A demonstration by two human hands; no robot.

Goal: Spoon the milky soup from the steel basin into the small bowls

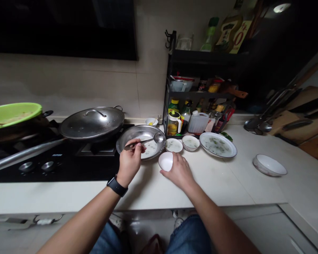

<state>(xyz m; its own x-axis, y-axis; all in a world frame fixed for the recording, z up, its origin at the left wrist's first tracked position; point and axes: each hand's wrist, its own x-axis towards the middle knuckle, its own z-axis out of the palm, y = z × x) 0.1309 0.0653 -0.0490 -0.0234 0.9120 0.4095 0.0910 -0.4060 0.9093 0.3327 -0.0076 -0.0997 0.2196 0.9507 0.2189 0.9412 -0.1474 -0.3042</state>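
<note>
My left hand (pixel 131 163) is shut on the long handle of a metal ladle (pixel 158 138), whose head hangs over a wide stainless steel bowl (pixel 129 135) holding a little pale liquid. My right hand (pixel 178 171) grips the rim of a small white bowl (pixel 165 161) on the counter, and the inside of that bowl looks white and bare. Just beyond it stand two small white dishes (pixel 174 145) (pixel 190 143) with a thin greenish soup. A white rimmed plate (pixel 217 145) with similar soup lies to their right.
A black gas hob (pixel 53 165) to the left carries a lidded wok (pixel 92 123) and a green-rimmed pan (pixel 14 115). A black rack (pixel 193 95) of bottles and jars stands against the wall. A white bowl (pixel 269 165) sits on the counter at right, near ladles and a wooden board (pixel 291 127).
</note>
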